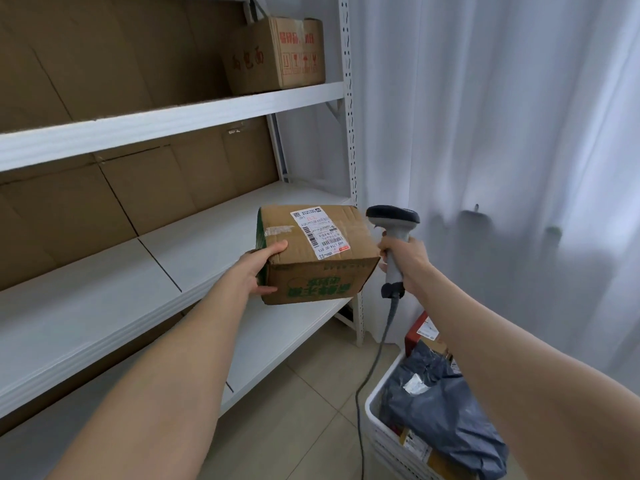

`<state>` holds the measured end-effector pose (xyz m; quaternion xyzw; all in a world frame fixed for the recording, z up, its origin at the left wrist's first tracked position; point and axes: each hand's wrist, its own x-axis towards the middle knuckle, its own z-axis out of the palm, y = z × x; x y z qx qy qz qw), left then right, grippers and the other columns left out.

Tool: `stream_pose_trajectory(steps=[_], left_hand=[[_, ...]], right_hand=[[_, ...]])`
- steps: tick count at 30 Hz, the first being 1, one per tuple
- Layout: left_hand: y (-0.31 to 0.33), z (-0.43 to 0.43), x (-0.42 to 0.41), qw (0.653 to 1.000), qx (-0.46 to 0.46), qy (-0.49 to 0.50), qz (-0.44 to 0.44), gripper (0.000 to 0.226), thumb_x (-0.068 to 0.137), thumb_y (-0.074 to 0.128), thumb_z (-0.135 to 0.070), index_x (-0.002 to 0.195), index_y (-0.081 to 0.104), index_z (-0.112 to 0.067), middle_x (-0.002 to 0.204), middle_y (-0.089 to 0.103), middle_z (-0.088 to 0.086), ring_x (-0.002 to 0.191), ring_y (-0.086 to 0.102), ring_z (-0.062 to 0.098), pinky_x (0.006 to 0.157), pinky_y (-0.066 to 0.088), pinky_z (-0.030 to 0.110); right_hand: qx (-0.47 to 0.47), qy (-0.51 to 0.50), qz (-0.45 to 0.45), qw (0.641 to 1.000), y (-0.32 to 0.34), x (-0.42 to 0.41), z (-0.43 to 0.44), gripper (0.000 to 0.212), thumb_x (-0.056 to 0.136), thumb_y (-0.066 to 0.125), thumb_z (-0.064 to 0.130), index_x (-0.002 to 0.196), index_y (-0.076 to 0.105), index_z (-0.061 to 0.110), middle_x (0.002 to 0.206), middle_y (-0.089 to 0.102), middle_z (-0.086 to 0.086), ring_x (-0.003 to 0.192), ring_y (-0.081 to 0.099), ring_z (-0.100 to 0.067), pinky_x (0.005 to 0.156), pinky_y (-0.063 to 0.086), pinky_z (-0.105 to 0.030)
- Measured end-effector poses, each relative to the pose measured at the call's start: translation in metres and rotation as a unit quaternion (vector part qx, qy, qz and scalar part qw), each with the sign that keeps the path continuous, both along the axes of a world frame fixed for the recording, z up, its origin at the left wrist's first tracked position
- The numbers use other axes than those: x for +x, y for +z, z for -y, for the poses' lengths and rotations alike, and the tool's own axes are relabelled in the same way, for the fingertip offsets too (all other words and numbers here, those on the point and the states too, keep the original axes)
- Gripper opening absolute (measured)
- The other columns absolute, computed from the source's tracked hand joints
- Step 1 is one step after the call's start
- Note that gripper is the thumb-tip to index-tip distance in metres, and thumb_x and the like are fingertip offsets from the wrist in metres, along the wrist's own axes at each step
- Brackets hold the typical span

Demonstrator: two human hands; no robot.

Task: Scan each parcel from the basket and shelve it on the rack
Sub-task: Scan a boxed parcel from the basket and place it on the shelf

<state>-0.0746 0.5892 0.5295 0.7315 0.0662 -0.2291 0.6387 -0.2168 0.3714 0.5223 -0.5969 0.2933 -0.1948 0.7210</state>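
Note:
My left hand (258, 270) grips the left side of a brown cardboard parcel (311, 271) with green print and a white shipping label on top. I hold it in the air in front of the right end of the rack's middle shelf (104, 299). My right hand (403, 258) holds the grey handle of a corded barcode scanner (393, 220), whose dark head sits just right of the parcel's top edge. The white basket (375, 431) stands on the floor at lower right, with a grey mailer bag (440, 403) and other parcels in it.
A brown carton (277, 53) stands at the right end of the upper shelf. The rack's white upright (349, 133) runs beside a white curtain (502, 133). Flat cardboard lines the rack's back. The scanner cable (367, 375) hangs down to the tiled floor.

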Motion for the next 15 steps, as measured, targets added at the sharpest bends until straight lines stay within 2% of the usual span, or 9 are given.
stream_pose_trajectory(steps=[2, 3, 7, 11, 13, 15], left_hand=[[0.024, 0.003, 0.002, 1.000, 0.014, -0.018, 0.019, 0.080, 0.066, 0.084, -0.042, 0.132, 0.044, -0.020, 0.134, 0.048, 0.010, 0.122, 0.048, 0.032, 0.087, 0.053, 0.053], [0.037, 0.005, 0.004, 0.999, 0.018, -0.026, 0.028, 0.082, 0.066, 0.084, -0.042, 0.133, 0.043, -0.020, 0.134, 0.047, 0.010, 0.122, 0.047, 0.032, 0.086, 0.054, 0.053], [0.090, 0.017, 0.008, 0.996, 0.033, -0.051, 0.069, 0.081, 0.067, 0.084, -0.042, 0.132, 0.043, -0.018, 0.132, 0.044, 0.010, 0.123, 0.045, 0.034, 0.087, 0.054, 0.052], [0.145, 0.033, 0.010, 0.989, 0.043, -0.081, 0.112, 0.080, 0.061, 0.087, -0.044, 0.125, 0.049, -0.017, 0.128, 0.049, 0.009, 0.114, 0.052, 0.033, 0.085, 0.055, 0.053], [0.168, 0.039, 0.013, 0.986, 0.051, -0.085, 0.134, 0.088, 0.055, 0.089, -0.048, 0.128, 0.050, -0.018, 0.127, 0.053, 0.009, 0.113, 0.054, 0.032, 0.086, 0.054, 0.055], [0.191, 0.046, 0.011, 0.982, 0.062, -0.086, 0.159, 0.089, 0.058, 0.086, -0.051, 0.131, 0.048, -0.019, 0.127, 0.055, 0.009, 0.114, 0.054, 0.033, 0.091, 0.051, 0.055]], right_hand=[[0.007, -0.031, 0.000, 1.000, 0.006, 0.005, 0.009, 0.017, 0.087, 0.063, 0.010, 0.100, 0.053, 0.009, 0.087, 0.053, -0.007, 0.085, 0.054, -0.022, 0.085, 0.054, -0.040], [0.010, -0.034, -0.002, 0.999, 0.011, 0.006, 0.013, 0.023, 0.087, 0.064, 0.012, 0.106, 0.051, 0.009, 0.090, 0.052, -0.008, 0.089, 0.052, -0.024, 0.088, 0.052, -0.042], [0.070, -0.033, 0.051, 0.996, 0.032, 0.011, 0.020, 0.020, 0.089, 0.063, 0.015, 0.104, 0.050, 0.012, 0.082, 0.053, -0.008, 0.070, 0.051, -0.018, 0.062, 0.048, -0.032], [0.115, -0.023, 0.114, 0.986, 0.059, 0.021, 0.027, 0.021, 0.088, 0.064, 0.019, 0.103, 0.050, 0.017, 0.091, 0.057, -0.007, 0.077, 0.054, -0.020, 0.061, 0.048, -0.033], [0.120, -0.031, 0.141, 0.982, 0.075, 0.027, 0.031, 0.017, 0.089, 0.064, 0.018, 0.097, 0.050, 0.018, 0.091, 0.056, -0.007, 0.077, 0.054, -0.020, 0.063, 0.049, -0.034], [0.110, -0.043, 0.159, 0.980, 0.090, 0.033, 0.034, 0.020, 0.088, 0.064, 0.019, 0.102, 0.050, 0.016, 0.091, 0.055, -0.007, 0.078, 0.053, -0.020, 0.064, 0.049, -0.033]])
